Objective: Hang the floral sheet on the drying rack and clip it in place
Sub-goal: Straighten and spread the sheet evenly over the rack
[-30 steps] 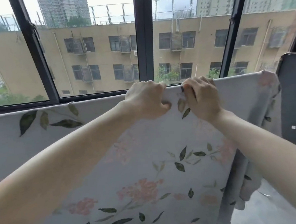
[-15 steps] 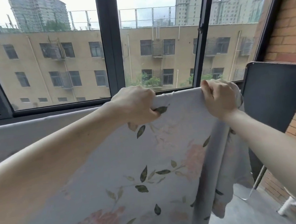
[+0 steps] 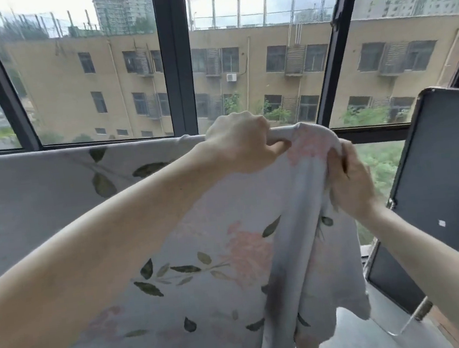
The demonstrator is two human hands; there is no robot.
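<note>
Left hand (image 3: 243, 141) grips floral sheet (image 3: 203, 261) top; right hand (image 3: 348, 181) bunches edge.

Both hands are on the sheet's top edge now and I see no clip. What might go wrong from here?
1. The right end of the sheet hangs bunched in folds under the right hand; clipped like that, it would likely dry creased and slowly.
2. No clip shows. If the left hand lets go of the top edge to fetch one, the sheet may slide off.
3. The bunched corner hangs close to the dark panel and might catch on it.
</note>
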